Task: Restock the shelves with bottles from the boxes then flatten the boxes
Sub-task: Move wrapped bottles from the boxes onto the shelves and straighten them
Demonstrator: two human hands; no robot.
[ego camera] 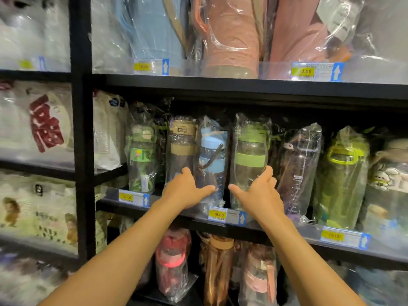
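Fingers [187, 172] of left hand [185, 191] round blue bottle [212, 155], right hand [261, 193] round green bottle [249, 151]

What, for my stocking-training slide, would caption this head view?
Left hand grips a bagged blue-lidded bottle, right hand a green-banded bottle, side by side on the middle shelf.

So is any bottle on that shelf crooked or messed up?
Nothing looks broken or spilled. The blue bottle held by the left hand leans a bit sideways, and the clear bottle right of the green-banded bottle tilts too, unlike their upright neighbours.
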